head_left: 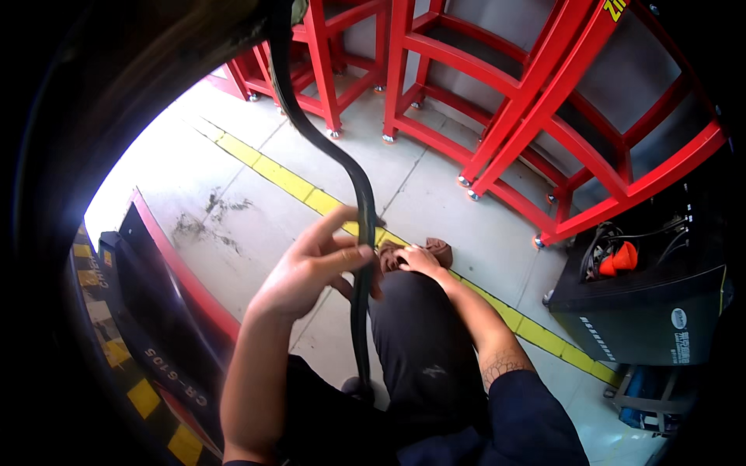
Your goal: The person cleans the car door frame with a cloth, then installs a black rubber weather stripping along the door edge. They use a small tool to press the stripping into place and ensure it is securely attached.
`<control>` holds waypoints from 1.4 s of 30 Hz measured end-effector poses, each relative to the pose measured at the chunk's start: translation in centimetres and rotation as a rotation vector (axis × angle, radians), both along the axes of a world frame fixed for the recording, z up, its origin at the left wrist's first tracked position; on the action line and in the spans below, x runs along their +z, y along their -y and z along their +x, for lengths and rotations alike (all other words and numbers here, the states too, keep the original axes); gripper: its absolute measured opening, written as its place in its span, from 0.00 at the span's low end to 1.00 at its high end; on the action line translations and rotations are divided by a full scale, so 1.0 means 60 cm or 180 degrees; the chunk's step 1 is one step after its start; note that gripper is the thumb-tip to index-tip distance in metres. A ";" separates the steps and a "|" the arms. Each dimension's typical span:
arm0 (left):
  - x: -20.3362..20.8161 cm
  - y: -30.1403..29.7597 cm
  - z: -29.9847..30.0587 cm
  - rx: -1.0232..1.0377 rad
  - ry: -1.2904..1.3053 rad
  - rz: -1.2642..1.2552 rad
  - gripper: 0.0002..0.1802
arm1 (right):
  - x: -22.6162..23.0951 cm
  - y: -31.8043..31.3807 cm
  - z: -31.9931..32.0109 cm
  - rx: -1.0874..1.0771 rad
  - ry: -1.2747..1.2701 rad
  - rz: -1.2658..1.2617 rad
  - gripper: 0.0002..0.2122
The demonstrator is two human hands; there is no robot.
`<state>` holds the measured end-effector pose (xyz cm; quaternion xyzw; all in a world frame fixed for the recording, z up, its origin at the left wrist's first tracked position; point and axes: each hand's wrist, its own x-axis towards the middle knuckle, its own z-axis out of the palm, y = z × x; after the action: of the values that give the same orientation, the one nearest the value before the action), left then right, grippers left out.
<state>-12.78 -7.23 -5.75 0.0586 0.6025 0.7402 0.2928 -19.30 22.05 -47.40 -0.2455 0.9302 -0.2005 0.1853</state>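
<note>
A long black rubber strip (330, 147) hangs in a curve from the dark edge overhead down toward the floor by my feet. My left hand (307, 268) holds it partway down, thumb across the front and fingers bent around it. Part of the strip's lower run passes beside my bent knee. Over that knee, my right hand (420, 260) grips a crumpled brown cloth (440, 250), which sticks out on both sides of the fingers. Some fingers of the right hand are hidden in its folds.
Red metal frames (458, 58) on small feet stand across the far side. A yellow line (280, 179) crosses the pale tiled floor (233, 175), which has dark smudges. At left lies a black and red ramp-like platform (167, 303); at right, a dark box (633, 318) with an orange funnel-shaped piece (619, 260).
</note>
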 end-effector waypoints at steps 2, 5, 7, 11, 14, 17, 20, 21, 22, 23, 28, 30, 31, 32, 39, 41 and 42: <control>0.000 -0.001 -0.003 -0.0365 -0.0028 0.0258 0.23 | 0.009 -0.005 0.002 -0.0573 -0.0162 -0.0313 0.15; -0.009 0.008 -0.013 -0.0786 -0.0333 0.0577 0.23 | 0.080 -0.006 -0.006 -0.1447 -0.0648 -0.1733 0.11; -0.017 0.022 -0.010 -0.0842 -0.0520 0.0703 0.22 | 0.183 0.005 -0.002 -0.1765 -0.0497 -0.2407 0.10; -0.011 0.022 -0.020 -0.0841 -0.0894 0.1224 0.22 | 0.437 0.007 0.017 -0.2289 -0.0269 -0.3491 0.09; 0.014 0.012 -0.016 -0.0572 -0.1027 0.1648 0.23 | 0.622 0.030 0.063 -0.2383 -0.0608 -0.4349 0.10; 0.025 -0.011 -0.013 -0.0028 -0.1247 0.1832 0.20 | 0.766 0.068 0.110 -0.2009 -0.1035 -0.4871 0.12; 0.039 -0.026 -0.010 0.0427 -0.1445 0.1810 0.14 | 0.831 0.094 0.109 -0.1708 -0.1639 -0.4898 0.11; 0.045 -0.032 -0.007 0.0577 -0.1487 0.1820 0.12 | 0.842 0.101 0.093 -0.1763 -0.1956 -0.4794 0.10; 0.046 -0.034 -0.004 0.0706 -0.1557 0.1747 0.11 | 0.865 0.121 0.088 -0.1669 -0.2416 -0.4124 0.08; 0.044 -0.032 -0.003 0.0795 -0.1616 0.1723 0.10 | 0.891 0.127 0.083 -0.1368 -0.2530 -0.3720 0.03; 0.056 -0.023 0.014 0.1170 -0.1448 0.1741 0.10 | 0.923 0.167 0.053 0.0322 -0.4189 -0.2115 0.07; 0.061 -0.015 0.024 0.1093 -0.1128 0.1799 0.09 | 0.920 0.185 0.030 0.1355 -0.4369 -0.1697 0.10; 0.068 -0.014 0.024 0.1062 -0.1054 0.1795 0.09 | 0.918 0.184 0.017 0.1870 -0.4377 -0.1385 0.11; 0.069 -0.014 0.028 0.1069 -0.0942 0.1778 0.11 | 0.911 0.184 0.011 0.1870 -0.4283 -0.1297 0.13; 0.083 -0.016 0.041 0.1156 -0.0427 0.2147 0.21 | 0.878 0.168 0.026 0.1650 -0.3799 -0.1270 0.14; 0.085 -0.009 0.039 0.1116 -0.0082 0.2456 0.20 | 0.868 0.167 0.036 0.1616 -0.3431 -0.1311 0.11; 0.079 -0.013 0.037 0.1132 -0.0191 0.2479 0.19 | 0.865 0.167 0.044 0.1564 -0.3364 -0.1331 0.09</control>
<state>-10.56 -6.47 -1.02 0.0816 0.2870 0.9493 0.0990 -16.66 12.05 4.52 -0.5498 0.7535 -0.1814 -0.3116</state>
